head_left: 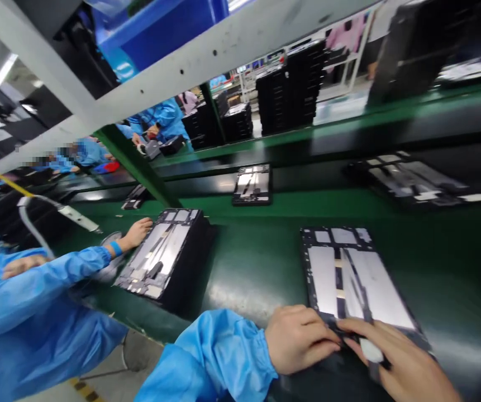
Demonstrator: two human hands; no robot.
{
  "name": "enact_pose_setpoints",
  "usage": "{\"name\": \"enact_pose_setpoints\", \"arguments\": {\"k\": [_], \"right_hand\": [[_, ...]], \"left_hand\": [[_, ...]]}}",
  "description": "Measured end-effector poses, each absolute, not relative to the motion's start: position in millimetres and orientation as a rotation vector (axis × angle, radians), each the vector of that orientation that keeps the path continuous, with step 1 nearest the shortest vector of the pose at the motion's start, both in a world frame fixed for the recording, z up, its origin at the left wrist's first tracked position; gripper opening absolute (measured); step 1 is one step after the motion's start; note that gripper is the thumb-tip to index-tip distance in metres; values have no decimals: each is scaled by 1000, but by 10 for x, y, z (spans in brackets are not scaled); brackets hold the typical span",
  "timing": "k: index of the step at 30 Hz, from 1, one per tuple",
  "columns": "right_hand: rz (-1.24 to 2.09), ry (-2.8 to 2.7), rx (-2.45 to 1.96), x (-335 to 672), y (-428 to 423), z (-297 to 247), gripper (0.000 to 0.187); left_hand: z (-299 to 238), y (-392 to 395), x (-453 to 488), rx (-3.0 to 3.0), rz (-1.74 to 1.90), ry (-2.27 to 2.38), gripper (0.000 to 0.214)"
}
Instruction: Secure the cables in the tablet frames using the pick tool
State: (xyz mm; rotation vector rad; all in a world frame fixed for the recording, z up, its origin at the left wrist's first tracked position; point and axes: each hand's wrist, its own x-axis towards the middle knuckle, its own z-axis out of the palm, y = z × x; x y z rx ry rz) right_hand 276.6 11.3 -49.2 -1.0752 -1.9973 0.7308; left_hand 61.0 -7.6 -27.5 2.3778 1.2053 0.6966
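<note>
Grasping a small white-and-black object (372, 352), our right hand (405, 363) works close beside our left hand (301, 339), its hold unclear, at the near edge of a black-framed, silver-plated rectangular panel (376, 282) lying on the glossy green bench (251, 271). We'd best keep fingertips light near those thin black strips (339, 277).

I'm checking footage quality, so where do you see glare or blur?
Head view: pale glare on the green table, left of the device by the hands; head view, upper right: dark stack smeared by blur, softer than that device.
</note>
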Motion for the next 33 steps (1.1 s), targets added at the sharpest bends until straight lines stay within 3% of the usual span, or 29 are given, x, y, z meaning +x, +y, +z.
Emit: {"name": "enact_pose_setpoints", "arguments": {"k": [8,15,29,33], "right_hand": [[640,-2002,-1137,2564,83,-163,12],[841,-2046,-1150,2607,104,-86,12],[863,-2079,-1156,2575,78,-89,18],[860,-2097,-1150,2577,78,-89,19]], "left_hand": [[-136,-26,588,2032,846,1239,22],[-116,-17,599,1983,825,1238,3],[-99,-60,551,2074,711,1301,15],[-119,-72,547,2078,742,1294,8]]}}
